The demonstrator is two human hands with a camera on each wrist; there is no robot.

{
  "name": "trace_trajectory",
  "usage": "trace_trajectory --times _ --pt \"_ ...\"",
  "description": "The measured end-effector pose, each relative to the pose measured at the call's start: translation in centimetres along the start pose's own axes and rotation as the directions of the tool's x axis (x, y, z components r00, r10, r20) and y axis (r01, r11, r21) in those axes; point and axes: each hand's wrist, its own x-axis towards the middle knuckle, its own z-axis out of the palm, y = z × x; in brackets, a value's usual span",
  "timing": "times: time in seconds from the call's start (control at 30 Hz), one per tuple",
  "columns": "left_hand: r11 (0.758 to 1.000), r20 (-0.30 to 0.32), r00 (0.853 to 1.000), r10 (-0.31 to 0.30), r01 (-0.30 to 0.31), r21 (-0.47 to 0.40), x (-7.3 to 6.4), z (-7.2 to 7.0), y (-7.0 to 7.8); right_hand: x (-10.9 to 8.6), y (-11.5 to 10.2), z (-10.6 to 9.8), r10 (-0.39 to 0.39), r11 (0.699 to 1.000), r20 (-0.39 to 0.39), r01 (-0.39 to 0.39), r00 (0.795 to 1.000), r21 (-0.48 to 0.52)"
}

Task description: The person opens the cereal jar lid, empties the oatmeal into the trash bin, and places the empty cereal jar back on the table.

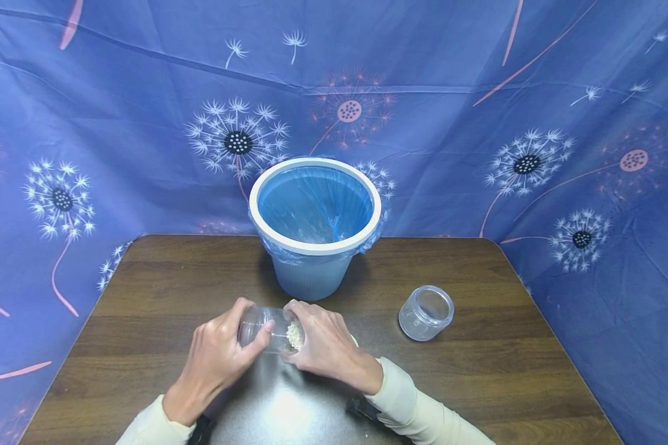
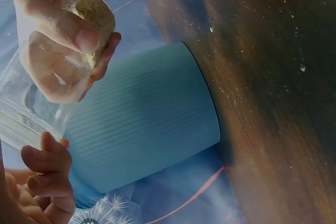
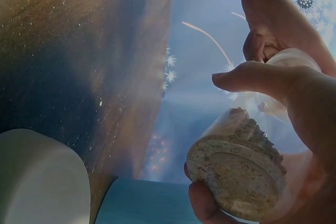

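Just in front of the bin, both hands hold clear jar plastic (image 1: pixel 278 330) on its side; I cannot tell whether it is one long jar or two meeting mouth to mouth. My left hand (image 1: pixel 219 346) grips the left end, thumb across the side. The right end is in my right hand (image 1: pixel 325 343), whose fingers and thumb wrap round it. Pale crumbly bits (image 1: pixel 295 335) lie at that right end. In the right wrist view the crumbs (image 3: pixel 241 177) look brownish and fill the jar's base. The right palm hides part of this end in the head view.
A bucket-like blue bin (image 1: pixel 312 272) with a white rim and blue liner stands at the back. To the right is another clear jar (image 1: pixel 425 314), upright and lidless. A smooth white object (image 3: pixel 42 177) sits near the right hand. Small specks dot the brown table (image 1: pixel 479 377).
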Motion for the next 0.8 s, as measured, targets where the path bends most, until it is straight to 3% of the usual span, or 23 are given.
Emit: trace_trajectory --times 0.13,0.43,0.6,0.8 --pt "1.000 0.040 0.999 -0.013 0.013 -0.001 0.0 -0.3 0.2 0.0 0.2 0.0 0.008 1.000 0.010 -0.008 1.000 0.020" --pt "0.998 0.198 0.978 0.066 -0.064 -0.019 0.3 -1.1 -0.3 -0.1 0.8 -0.5 0.074 0.987 0.093 -0.086 0.993 0.135" --pt "0.976 0.247 0.944 0.216 -0.205 -0.073 0.5 -1.5 -1.0 -0.2 1.0 -1.0 0.059 0.976 0.173 -0.093 0.983 0.195" --pt "0.906 0.186 0.889 0.419 -0.396 -0.148 1.1 -1.8 -1.4 -0.3 1.3 -1.7 0.025 0.948 0.268 -0.108 0.963 0.298"
